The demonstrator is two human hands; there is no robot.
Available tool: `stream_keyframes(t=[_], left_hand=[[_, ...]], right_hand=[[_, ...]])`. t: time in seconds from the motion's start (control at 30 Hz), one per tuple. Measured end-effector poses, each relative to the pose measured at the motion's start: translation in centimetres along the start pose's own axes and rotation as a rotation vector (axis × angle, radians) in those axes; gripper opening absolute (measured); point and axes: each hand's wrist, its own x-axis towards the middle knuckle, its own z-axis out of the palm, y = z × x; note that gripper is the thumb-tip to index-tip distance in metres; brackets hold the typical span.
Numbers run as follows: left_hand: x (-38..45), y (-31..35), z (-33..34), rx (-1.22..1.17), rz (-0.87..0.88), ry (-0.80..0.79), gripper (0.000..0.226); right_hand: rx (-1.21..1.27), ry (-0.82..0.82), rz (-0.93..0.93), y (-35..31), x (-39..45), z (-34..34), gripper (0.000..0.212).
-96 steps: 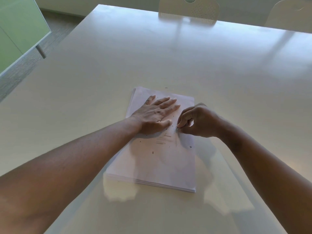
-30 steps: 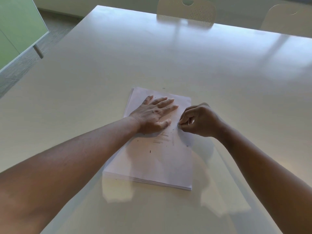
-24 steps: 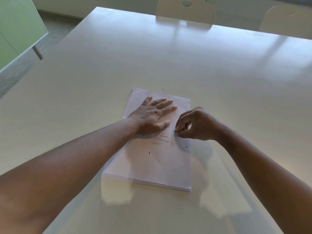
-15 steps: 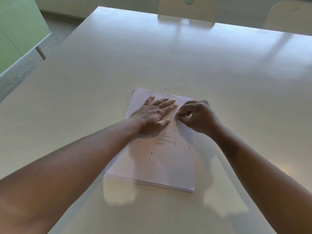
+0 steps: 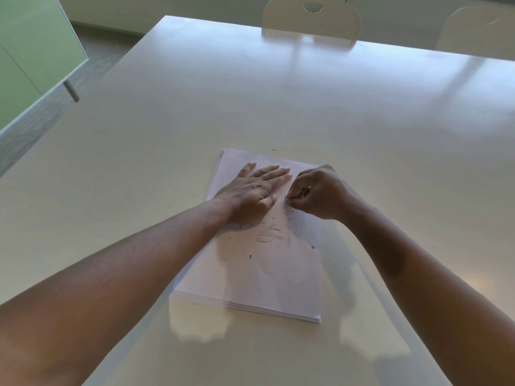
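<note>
Right hand fingers pinch a tiny grey stub against a white paper stack by the near edge of the pale glossy desk. Left hand lies flat on it, fingers straight. Pressing harder might snap the stub or tear paper.

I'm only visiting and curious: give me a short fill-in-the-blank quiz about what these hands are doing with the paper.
1. The left hand lies ____, palm down, on the stack of paper.
2. The right hand has its fingers ____, pinching a tiny object that is too small to identify.
3. Beyond the far edge of the table stand ____ pale chairs.

Missing words: flat; curled; two
</note>
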Motion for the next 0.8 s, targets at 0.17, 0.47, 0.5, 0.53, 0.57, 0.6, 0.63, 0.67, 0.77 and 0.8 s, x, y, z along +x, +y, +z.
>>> stream_keyframes(t=[0.17, 0.47, 0.5, 0.53, 0.57, 0.6, 0.63, 0.67, 0.77, 0.8], left_hand=[[0.2, -0.1, -0.1, -0.068, -0.006, 0.007, 0.058], [-0.2, 0.5, -0.5, -0.656, -0.076, 0.33, 0.053], [-0.3, 0.6, -0.5, -0.708, -0.088, 0.366, 0.053], [-0.4, 0.8, -0.5, -0.764, -0.103, 0.394, 0.054], [-0.6, 1.0, -0.5, -0.829, -0.118, 0.42, 0.054], [-0.7, 1.2, -0.5, -0.9, -0.133, 0.442, 0.054], [-0.8, 1.4, -0.4, -0.965, -0.151, 0.467, 0.053], [-0.9, 1.7, -0.4, -1.014, -0.17, 0.494, 0.052], [-1.5, 2.3, -0.6, -1.023, -0.183, 0.511, 0.049], [-2.0, 2.4, -0.8, -0.973, -0.158, 0.496, 0.048]], right_hand=[[-0.091, -0.015, 0.073, -1.2, 0.0, 0.0, 0.017], [-0.196, -0.011, 0.126, -1.8, -0.4, 0.6, 0.013], [-0.205, -0.01, 0.127, -1.9, -0.5, 0.6, 0.013], [-0.213, -0.008, 0.128, -1.9, -0.6, 0.6, 0.013], [-0.221, -0.006, 0.128, -1.9, -0.7, 0.6, 0.012], [-0.226, -0.004, 0.127, -1.9, -0.7, 0.6, 0.011], [-0.23, -0.002, 0.127, -1.9, -0.7, 0.6, 0.011], [-0.238, -0.003, 0.129, -2.0, -0.7, 0.6, 0.011], [-0.279, -0.001, 0.13, -2.2, -0.8, 0.5, 0.012], [-0.288, 0.004, 0.128, -2.4, -0.9, 0.5, 0.013]])
